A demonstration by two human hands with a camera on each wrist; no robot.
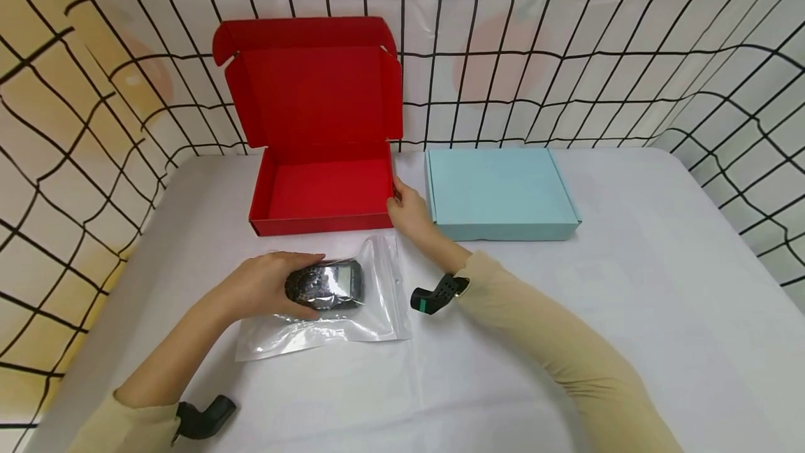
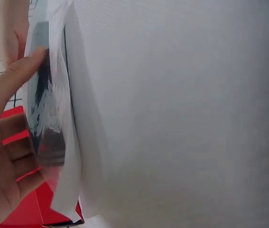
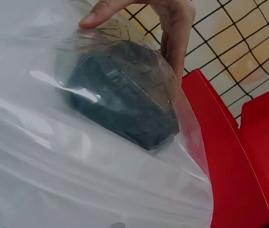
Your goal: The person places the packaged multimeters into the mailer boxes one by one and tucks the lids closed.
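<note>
A black handheld device with a small pale screen (image 1: 344,278) lies inside a clear zip bag (image 1: 383,327). My left hand (image 1: 267,287) grips the device through the plastic, thumb on the near side and fingers on the far side. In the right wrist view, the bagged device (image 3: 120,95) looks dark and blurred behind the shiny film. Just beyond the bag stands a red cardboard box (image 1: 327,191), its lid raised and its inside bare. My right hand (image 1: 411,214) holds the red box's right side wall; some of its fingertips are hidden.
To the right of the red box lies a closed light-blue cardboard box (image 1: 503,187). A black wire grid (image 1: 503,54) stands behind the boxes and along both sides. White cloth (image 1: 629,264) covers the table.
</note>
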